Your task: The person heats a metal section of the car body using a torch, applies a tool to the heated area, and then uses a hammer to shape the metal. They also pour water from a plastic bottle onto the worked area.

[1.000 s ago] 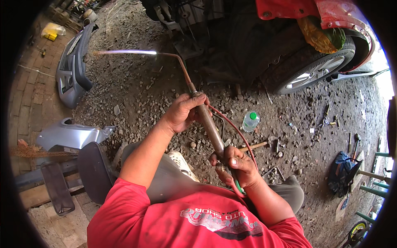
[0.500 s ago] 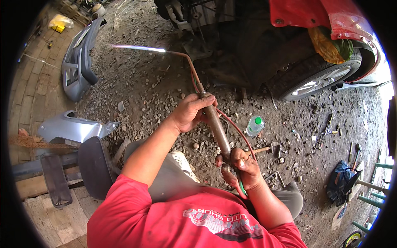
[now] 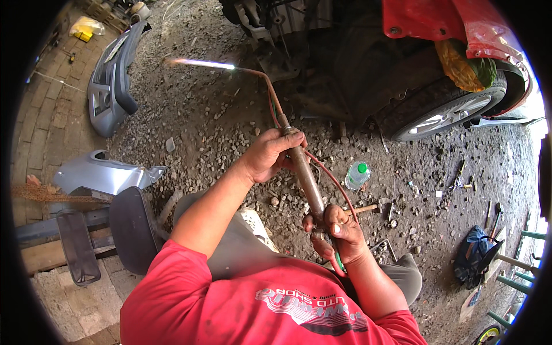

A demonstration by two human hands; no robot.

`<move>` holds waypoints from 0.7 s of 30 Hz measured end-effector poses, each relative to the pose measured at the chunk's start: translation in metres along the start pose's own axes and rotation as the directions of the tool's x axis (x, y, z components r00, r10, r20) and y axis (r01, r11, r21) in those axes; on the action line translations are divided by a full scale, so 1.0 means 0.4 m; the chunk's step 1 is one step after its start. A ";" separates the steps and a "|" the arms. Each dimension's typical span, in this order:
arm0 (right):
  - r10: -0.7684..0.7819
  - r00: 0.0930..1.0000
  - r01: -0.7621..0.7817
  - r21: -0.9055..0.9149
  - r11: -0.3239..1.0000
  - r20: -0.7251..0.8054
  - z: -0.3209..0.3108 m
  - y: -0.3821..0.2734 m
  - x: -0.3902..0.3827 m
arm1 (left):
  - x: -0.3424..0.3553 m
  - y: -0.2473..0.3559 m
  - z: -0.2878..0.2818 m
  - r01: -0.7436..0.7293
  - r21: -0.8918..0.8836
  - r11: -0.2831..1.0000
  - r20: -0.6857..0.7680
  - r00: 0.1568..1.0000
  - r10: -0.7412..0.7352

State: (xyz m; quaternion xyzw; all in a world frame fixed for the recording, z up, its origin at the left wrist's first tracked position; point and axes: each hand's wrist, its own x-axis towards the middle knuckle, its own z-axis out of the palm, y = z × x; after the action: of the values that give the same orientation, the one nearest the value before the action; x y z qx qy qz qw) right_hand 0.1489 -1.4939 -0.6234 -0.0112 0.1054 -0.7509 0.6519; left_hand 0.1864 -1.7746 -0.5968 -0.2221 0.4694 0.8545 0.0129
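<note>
A gas torch (image 3: 307, 183) with a brown tubular handle lies across my two hands, its thin copper neck bending toward the far left. A bright whitish flame (image 3: 210, 64) streams leftward from the tip. My left hand (image 3: 270, 154) is closed around the upper end of the handle, thumb on top. At the lower end, my right hand (image 3: 339, 233) has its fingers wrapped about the valve area; exactly which parts they touch is partly hidden. A red hose (image 3: 333, 178) runs alongside the handle, and a short green hose section (image 3: 338, 257) shows by my right hand.
A car with a red body panel (image 3: 425, 20) and a wheel (image 3: 445, 115) stands ahead and right. A grey bumper (image 3: 112, 86) and silver fender (image 3: 103, 174) lie left. On the gravel are a plastic bottle (image 3: 357, 174), a hammer (image 3: 365, 209) and a dark bag (image 3: 474, 253).
The torch tip and flame have shifted slightly to the right, and the flame's visible tail looks more orange. Both hands keep their hold. The whole view has moved a little.
</note>
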 end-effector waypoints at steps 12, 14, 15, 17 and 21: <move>-0.022 0.997 0.016 0.087 0.996 0.070 -0.009 0.007 0.018 | 0.007 0.000 -0.011 -0.005 -0.004 1.000 -0.022 1.000 0.005; -0.021 0.997 0.014 0.089 0.996 0.072 -0.012 0.008 0.018 | 0.007 0.001 -0.009 -0.005 -0.003 1.000 -0.025 1.000 0.004; -0.020 0.997 0.014 0.090 0.996 0.073 -0.014 0.008 0.018 | 0.007 0.001 -0.009 -0.005 -0.007 1.000 -0.025 1.000 0.004; -0.014 0.998 0.009 0.097 0.995 0.058 -0.017 0.007 0.017 | 0.007 0.000 -0.009 -0.004 -0.009 1.000 -0.027 1.000 0.004; -0.016 1.000 0.015 0.023 1.000 0.016 -0.015 0.006 0.014 | 0.009 -0.001 -0.011 -0.002 -0.013 1.000 -0.018 1.000 0.002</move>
State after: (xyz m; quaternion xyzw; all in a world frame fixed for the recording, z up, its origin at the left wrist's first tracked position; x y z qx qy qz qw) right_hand 0.1494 -1.4987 -0.6305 -0.0106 0.0913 -0.7570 0.6469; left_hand 0.1851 -1.7787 -0.6006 -0.2294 0.4639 0.8556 0.0065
